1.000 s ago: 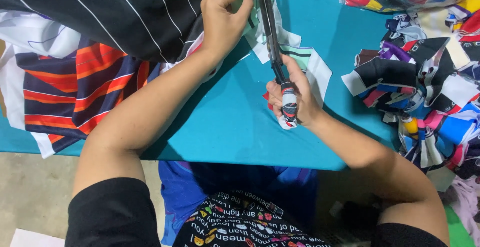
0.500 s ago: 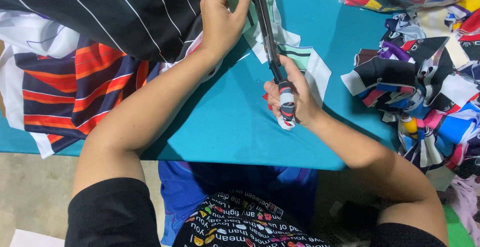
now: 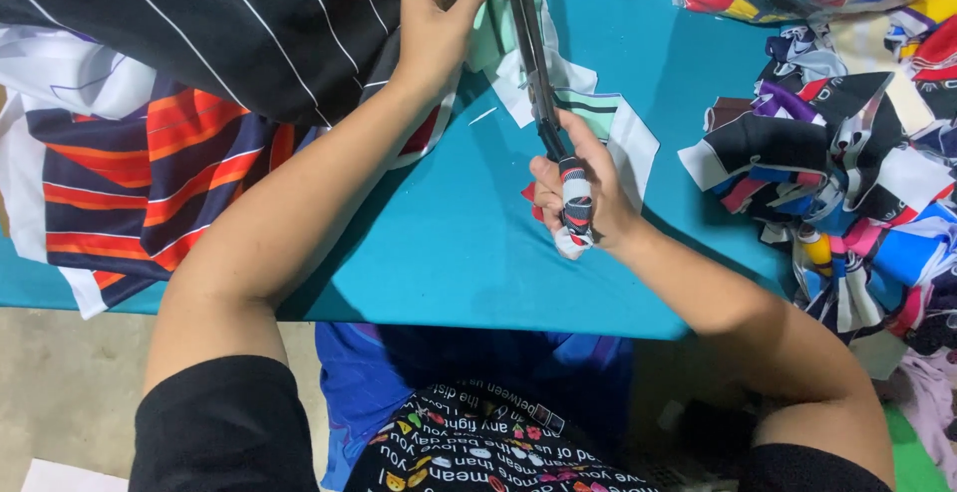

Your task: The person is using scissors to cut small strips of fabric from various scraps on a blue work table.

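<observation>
My right hand (image 3: 588,193) grips the cloth-wrapped handles of large scissors (image 3: 533,63), whose dark blades point away from me toward the top edge. My left hand (image 3: 444,18) pinches the edge of a pale green and white fabric piece (image 3: 483,38) right beside the blades, on the blue table (image 3: 449,253). More pale green and white cloth (image 3: 613,123) lies under and to the right of the scissors. The blade tips run out of view at the top.
A black cloth with thin white stripes (image 3: 229,23) and an orange and navy striped cloth (image 3: 130,183) lie at the left. A heap of multicoloured fabric scraps (image 3: 857,173) covers the right side. The table's near edge (image 3: 478,321) crosses in front of my lap.
The scissors have shifted slightly forward along the fabric. My left hand keeps its pinch by the blades and has barely moved.
</observation>
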